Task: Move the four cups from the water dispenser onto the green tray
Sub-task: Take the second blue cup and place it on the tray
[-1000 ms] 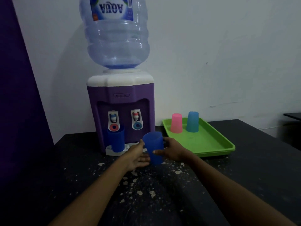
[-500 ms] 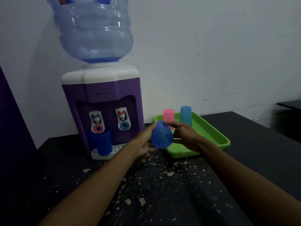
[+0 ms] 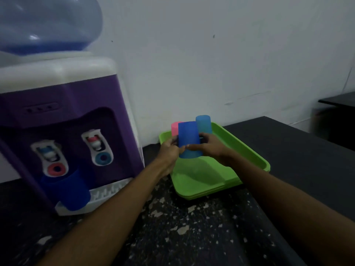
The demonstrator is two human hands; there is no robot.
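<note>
I hold a dark blue cup [image 3: 188,140] upside down just above the green tray [image 3: 247,150], my left hand [image 3: 170,148] on its left side and my right hand [image 3: 209,145] on its right. Behind it on the tray stand a pink cup [image 3: 174,128], mostly hidden, and a light blue cup [image 3: 204,123], both inverted. Another dark blue cup [image 3: 67,191] stands upright on the drip tray of the purple water dispenser [image 3: 63,116], under the left tap.
The black tabletop [image 3: 192,233] in front is flecked with pale chips. A big water bottle [image 3: 46,24] tops the dispenser at left. A white wall runs behind. A dark table [image 3: 338,101] stands at the far right.
Both hands carried the dark blue cup right from the dispenser to over the tray and turned it mouth-down. The view swung right and closer.
</note>
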